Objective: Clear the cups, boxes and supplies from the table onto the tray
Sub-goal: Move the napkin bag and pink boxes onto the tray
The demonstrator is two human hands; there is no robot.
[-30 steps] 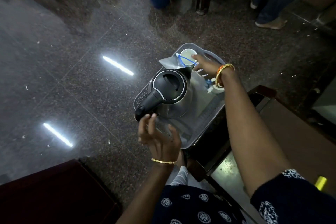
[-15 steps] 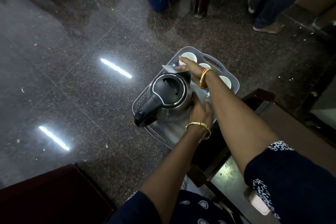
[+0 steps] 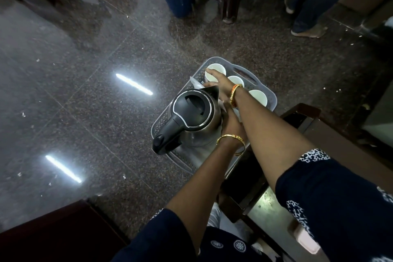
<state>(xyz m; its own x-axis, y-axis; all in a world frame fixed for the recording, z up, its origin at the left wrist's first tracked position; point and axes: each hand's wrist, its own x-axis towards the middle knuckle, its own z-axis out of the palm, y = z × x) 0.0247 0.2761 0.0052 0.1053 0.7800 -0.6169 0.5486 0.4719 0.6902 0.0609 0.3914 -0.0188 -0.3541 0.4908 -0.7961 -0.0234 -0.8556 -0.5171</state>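
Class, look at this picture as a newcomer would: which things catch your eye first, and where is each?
The black-lidded steel kettle stands out, sitting on the near part of the grey tray. Beyond it, three white cups line the tray's far edge, where the right hand reaches the farthest one. Two bright light strips glare off the dark floor to the left.
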